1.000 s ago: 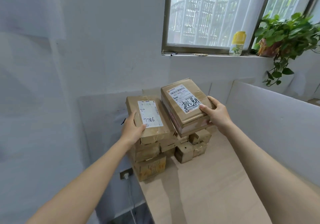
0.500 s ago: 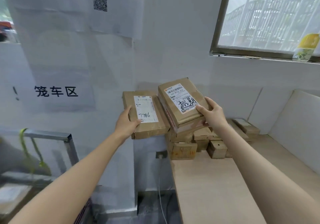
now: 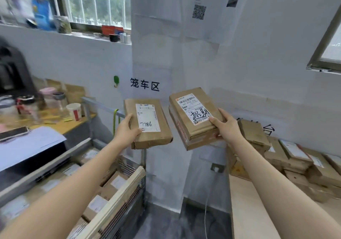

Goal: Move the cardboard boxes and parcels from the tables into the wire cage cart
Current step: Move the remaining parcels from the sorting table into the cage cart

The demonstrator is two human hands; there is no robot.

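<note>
7786 parcel (image 3: 147,126) is in your left hand (image 3: 127,130) at centre frame, held in the air: thumb curled over the top face beside the label, fingers wrapped underneath. Your right hand (image 3: 227,127) grips the scrawled-label box (image 3: 193,115) just right of centre, thumb on top by the label and fingers under. It may be two boxes stacked, can't tell for sure. The two loads sit side by side, apart, both tilted.

Wire cage cart (image 3: 127,166) is lower left of frame, under your left forearm, with parcels inside and pale boards against its right wall. Table (image 3: 245,211) is lower right, with a pile of boxes (image 3: 295,166) against the wall at right. Desk (image 3: 60,128) at mid left has a paper cup (image 3: 74,110) and jars on it, blurred. Black wall lettering (image 3: 144,86) sits just above the 7786 parcel
</note>
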